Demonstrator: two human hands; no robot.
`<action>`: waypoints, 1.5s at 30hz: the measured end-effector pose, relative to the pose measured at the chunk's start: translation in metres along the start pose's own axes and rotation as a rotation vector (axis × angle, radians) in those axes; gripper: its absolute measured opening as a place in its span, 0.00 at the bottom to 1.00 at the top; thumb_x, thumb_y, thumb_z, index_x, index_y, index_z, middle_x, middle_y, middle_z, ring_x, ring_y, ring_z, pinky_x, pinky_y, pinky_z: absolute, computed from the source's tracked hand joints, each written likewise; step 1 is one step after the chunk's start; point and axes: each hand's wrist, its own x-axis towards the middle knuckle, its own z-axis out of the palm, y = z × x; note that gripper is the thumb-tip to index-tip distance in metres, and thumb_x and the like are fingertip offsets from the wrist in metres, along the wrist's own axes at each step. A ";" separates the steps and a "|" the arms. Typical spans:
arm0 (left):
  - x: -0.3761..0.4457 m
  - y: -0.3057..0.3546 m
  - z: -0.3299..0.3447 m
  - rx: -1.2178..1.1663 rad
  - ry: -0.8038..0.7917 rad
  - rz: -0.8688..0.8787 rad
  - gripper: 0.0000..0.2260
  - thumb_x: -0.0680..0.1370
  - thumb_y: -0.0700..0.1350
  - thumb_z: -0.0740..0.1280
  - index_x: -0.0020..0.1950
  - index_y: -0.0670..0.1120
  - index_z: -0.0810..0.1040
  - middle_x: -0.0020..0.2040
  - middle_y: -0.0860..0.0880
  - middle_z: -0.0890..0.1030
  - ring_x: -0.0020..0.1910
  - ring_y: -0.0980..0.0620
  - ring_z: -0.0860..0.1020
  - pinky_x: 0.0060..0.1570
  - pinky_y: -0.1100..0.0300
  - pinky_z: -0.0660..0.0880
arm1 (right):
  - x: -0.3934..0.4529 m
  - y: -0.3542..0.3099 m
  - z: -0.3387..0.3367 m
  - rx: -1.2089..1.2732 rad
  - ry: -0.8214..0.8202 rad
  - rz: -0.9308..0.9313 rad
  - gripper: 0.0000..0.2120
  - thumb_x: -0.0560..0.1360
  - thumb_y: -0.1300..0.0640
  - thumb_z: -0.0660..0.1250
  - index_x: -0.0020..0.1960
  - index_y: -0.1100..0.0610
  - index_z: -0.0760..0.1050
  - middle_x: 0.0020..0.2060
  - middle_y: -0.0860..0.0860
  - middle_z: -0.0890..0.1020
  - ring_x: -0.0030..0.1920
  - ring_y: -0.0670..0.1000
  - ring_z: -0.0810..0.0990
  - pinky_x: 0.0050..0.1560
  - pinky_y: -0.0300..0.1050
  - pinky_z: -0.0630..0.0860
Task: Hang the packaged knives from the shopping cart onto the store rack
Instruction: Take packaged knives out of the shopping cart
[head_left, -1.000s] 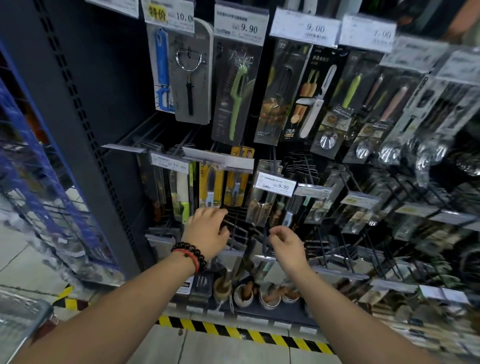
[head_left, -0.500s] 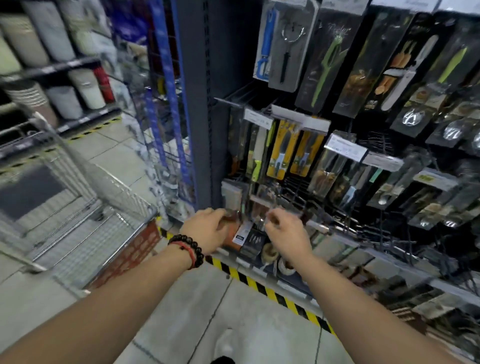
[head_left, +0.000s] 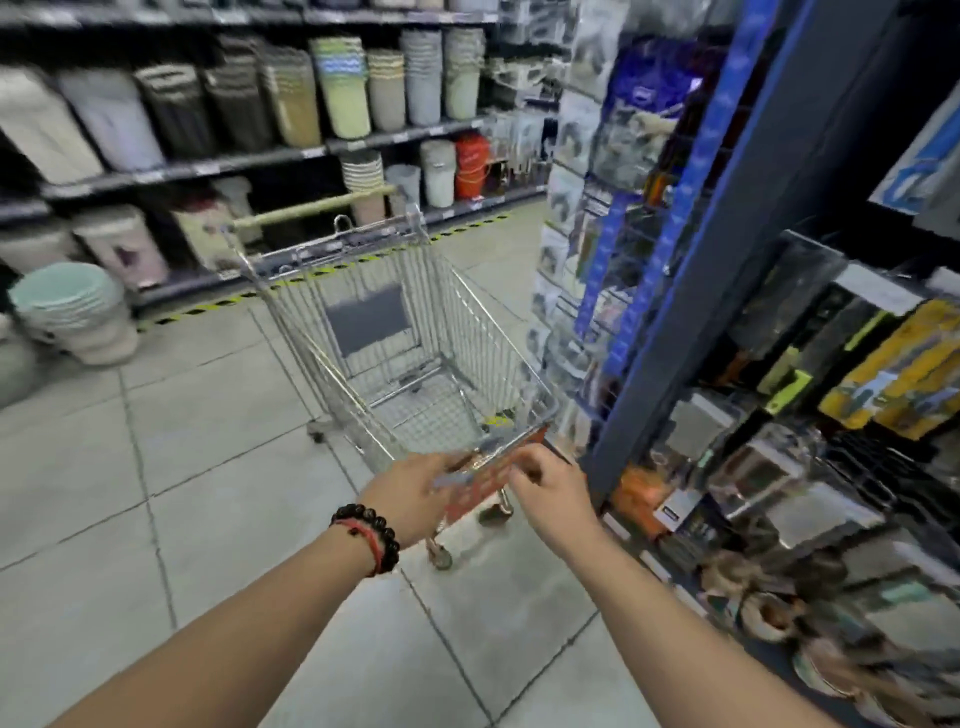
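The step in hand appears to be fetching another packaged knife: reach low over the shopping cart rim, wrist bent. Left hand shows fingers extended, grip unclear through blur; right hand curled, contents indeterminate. Any knife lies beyond the fingertips, unseen; store rack stands right.

Motion blur smears the store rack packages and whatever both hands hold.

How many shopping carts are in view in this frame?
1. The shopping cart stands on the tiled aisle floor, just beyond both hands; none other is visible.
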 end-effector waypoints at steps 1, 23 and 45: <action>-0.002 -0.027 -0.011 0.009 0.006 -0.014 0.18 0.80 0.53 0.59 0.70 0.52 0.70 0.68 0.50 0.73 0.65 0.50 0.72 0.63 0.58 0.68 | 0.005 -0.013 0.024 0.031 -0.046 0.028 0.05 0.74 0.58 0.66 0.47 0.51 0.80 0.39 0.49 0.84 0.41 0.48 0.81 0.46 0.47 0.77; 0.223 -0.226 -0.100 -0.051 -0.366 0.091 0.19 0.80 0.51 0.60 0.71 0.53 0.67 0.68 0.48 0.72 0.65 0.51 0.72 0.65 0.54 0.70 | 0.193 -0.019 0.209 0.184 0.305 0.563 0.05 0.77 0.62 0.66 0.47 0.53 0.77 0.41 0.50 0.81 0.46 0.55 0.81 0.46 0.47 0.75; 0.499 -0.224 0.158 -0.116 -0.923 -0.158 0.27 0.79 0.47 0.62 0.77 0.47 0.58 0.65 0.47 0.74 0.57 0.48 0.75 0.56 0.58 0.73 | 0.323 0.167 0.312 0.351 0.261 1.348 0.14 0.81 0.55 0.61 0.65 0.57 0.69 0.35 0.49 0.75 0.31 0.47 0.72 0.28 0.40 0.66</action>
